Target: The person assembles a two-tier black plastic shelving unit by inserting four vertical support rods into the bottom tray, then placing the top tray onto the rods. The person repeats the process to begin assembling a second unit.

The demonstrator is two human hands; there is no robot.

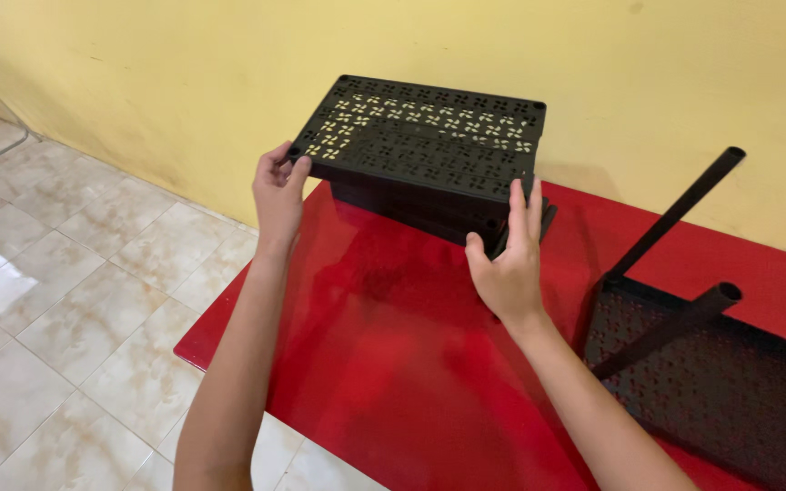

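- Nearest, at 4 o'clock, a second black perforated plastic shelf panel (730, 391) lies on the glossy red tabletop (393, 355), with two black round tubes (675, 214) slotted into it and slanting up toward 1 o'clock; the frame edge cuts off its right and lower parts.
- The right hand (507, 264), just right of centre, presses flat with fingers straight and together against the near right corner of the stack of black perforated plastic shelf panels (425, 150); it is not curled around anything, and the thumb spreads out toward 9 o'clock.
- The left hand (277, 195), at 10 o'clock from centre, closes on the left corner of the top panel, thumb on the upper face and fingers wrapped behind the edge.
- The stack sits at 12 o'clock, at the far side of the tabletop near the wall; the top panel is tilted, its left end raised, and the yellow wall shows through its pinwheel-shaped cut-outs.
- The lower panels are dark and merge together, so their number cannot be told.
- At 8 o'clock lies a pale marbled tiled floor (75, 273).
- Farthest, a plain yellow wall (184, 82).
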